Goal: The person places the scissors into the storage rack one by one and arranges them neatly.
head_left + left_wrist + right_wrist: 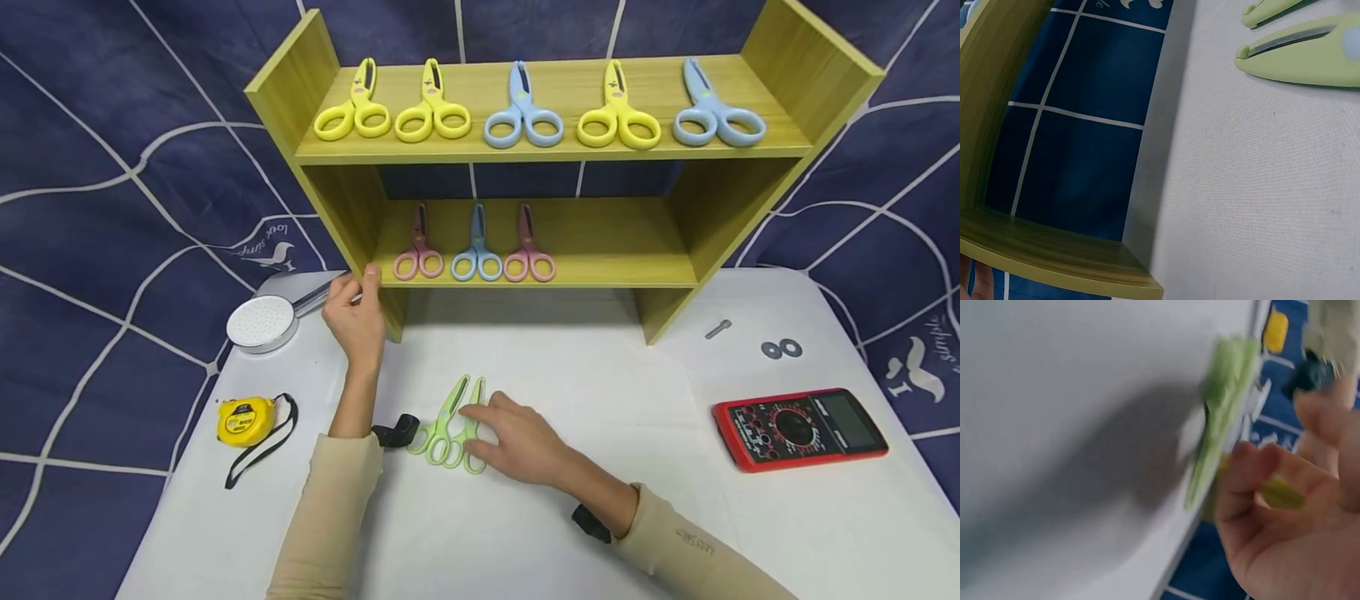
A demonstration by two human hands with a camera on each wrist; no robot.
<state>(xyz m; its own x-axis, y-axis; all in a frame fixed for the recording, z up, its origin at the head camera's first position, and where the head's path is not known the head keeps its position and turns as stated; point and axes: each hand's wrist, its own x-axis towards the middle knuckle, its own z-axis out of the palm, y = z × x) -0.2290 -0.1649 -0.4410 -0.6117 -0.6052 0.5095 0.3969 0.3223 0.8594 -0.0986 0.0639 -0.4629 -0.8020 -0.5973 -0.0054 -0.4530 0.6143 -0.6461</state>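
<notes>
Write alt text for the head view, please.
A right hand rests on two green scissors on a white table, while the left hand grips the side of a wooden shelf holding rows of yellow, blue and pink scissors.

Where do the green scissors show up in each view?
Head: green scissors lie low centre on the white table, right hand on them.
Left wrist: blade tips at top right.
Right wrist: blurred green, upper centre-right, beside the fingers.
Shared landmark: the white table.
</notes>
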